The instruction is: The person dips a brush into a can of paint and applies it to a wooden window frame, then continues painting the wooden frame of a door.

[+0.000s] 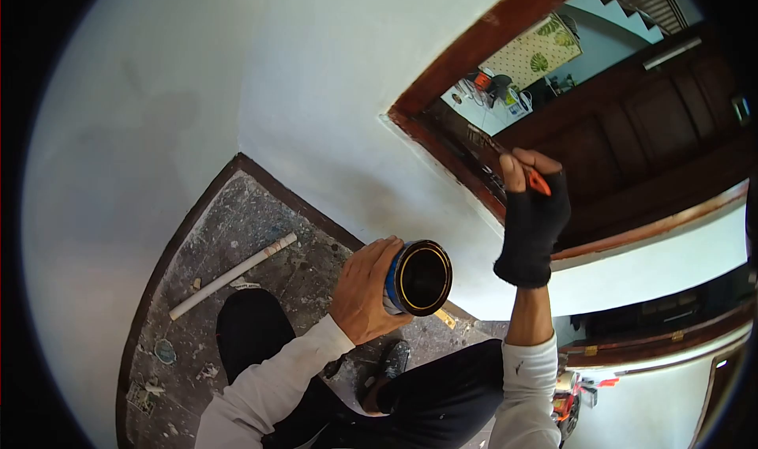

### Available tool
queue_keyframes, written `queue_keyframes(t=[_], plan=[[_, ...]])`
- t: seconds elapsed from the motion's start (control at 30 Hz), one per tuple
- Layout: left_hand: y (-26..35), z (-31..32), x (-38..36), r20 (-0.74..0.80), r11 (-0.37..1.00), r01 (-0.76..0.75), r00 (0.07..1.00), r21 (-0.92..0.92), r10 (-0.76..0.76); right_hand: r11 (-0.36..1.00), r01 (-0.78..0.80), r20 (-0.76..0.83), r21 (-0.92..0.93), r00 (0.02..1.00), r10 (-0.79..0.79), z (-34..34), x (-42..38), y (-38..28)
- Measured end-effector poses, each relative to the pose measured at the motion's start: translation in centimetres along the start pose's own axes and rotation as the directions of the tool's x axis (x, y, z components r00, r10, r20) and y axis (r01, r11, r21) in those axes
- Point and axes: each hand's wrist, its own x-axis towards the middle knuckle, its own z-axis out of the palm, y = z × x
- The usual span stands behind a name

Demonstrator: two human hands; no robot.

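Observation:
My left hand (362,295) is bare and wrapped round the side of a paint can (395,279). The can has a blue outside, a dark rim with a yellowish ring, and a dark inside; its open mouth faces me. My right hand (535,216), in a black fingerless glove, grips a paintbrush (539,183) by its orange handle. The brush's bristle end points up and left, overlapping the lower part of a reddish-brown wooden frame (430,70) set in the white wall. Some of the handle is hidden by my fingers.
Beyond the frame stands a dark panelled door (639,133). On the stained floor (237,228) lie a whitish tube (233,275) and scraps of debris. A dark skirting (292,200) edges the white wall (316,78). Red equipment (564,402) stands at the lower right.

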Motion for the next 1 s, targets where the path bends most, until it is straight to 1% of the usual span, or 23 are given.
queue_keyframes(t=[0.03,0.17,0.3,0.37,0.4,0.47,0.5,0.57,0.6,0.67,0.77,0.87,1.0], plan=[[0.0,-0.1,0.0,-0.004,1.0,-0.009,1.0,0.001,0.009,0.984,0.169,0.048,-0.055,0.985,-0.166,0.1,-0.2,-0.3],[0.3,0.0,-0.1,-0.005,1.0,-0.018,1.0,-0.003,0.018,0.967,0.236,0.184,-0.09,0.959,-0.217,2.0,0.4,-1.3],[0.7,-0.1,-0.2,0.0,1.0,-0.017,1.0,0.001,0.017,0.952,0.276,0.26,-0.134,0.936,-0.235,3.9,1.5,-1.1],[0.8,0.0,-0.1,-0.021,1.0,-0.029,0.999,-0.002,0.029,0.84,0.482,0.336,-0.25,0.857,-0.391,4.1,2.2,-1.4],[0.7,0.0,-0.1,-0.026,1.0,-0.025,0.999,-0.004,0.025,0.84,0.484,0.341,-0.246,0.854,-0.392,4.2,2.4,-1.8],[0.7,0.0,-0.2,-0.034,0.999,-0.041,0.999,-0.013,0.04,0.813,0.525,0.417,-0.252,0.817,-0.398,4.0,2.7,-3.1],[0.8,0.0,-0.2,-0.034,0.999,-0.039,0.999,-0.015,0.038,0.813,0.524,0.419,-0.252,0.817,-0.397,4.1,2.9,-3.4],[0.9,-0.1,-0.3,-0.024,1.0,-0.023,0.999,-0.009,0.023,0.736,0.635,0.481,-0.235,0.734,-0.48,4.5,3.6,-3.7],[0.9,-0.1,-0.3,-0.023,1.0,-0.022,0.999,-0.01,0.022,0.736,0.635,0.482,-0.235,0.734,-0.479,4.7,3.9,-3.8],[0.8,-0.2,-0.3,-0.017,1.0,-0.026,1.0,-0.01,0.026,0.76,0.602,0.521,-0.244,0.743,-0.421,5.1,4.5,-4.2],[1.0,-0.2,-0.2,-0.031,0.999,-0.036,0.999,-0.022,0.035,0.76,0.594,0.535,-0.263,0.745,-0.398,5.3,4.8,-5.0],[1.1,-0.2,-0.3,-0.034,0.999,-0.033,0.999,-0.016,0.032,0.762,0.601,0.567,-0.242,0.724,-0.392,5.4,5.2,-5.4],[1.1,-0.3,-0.4,-0.03,0.999,-0.034,0.999,-0.018,0.033,0.745,0.624,0.568,-0.235,0.71,-0.415,5.8,5.3,-5.2]])
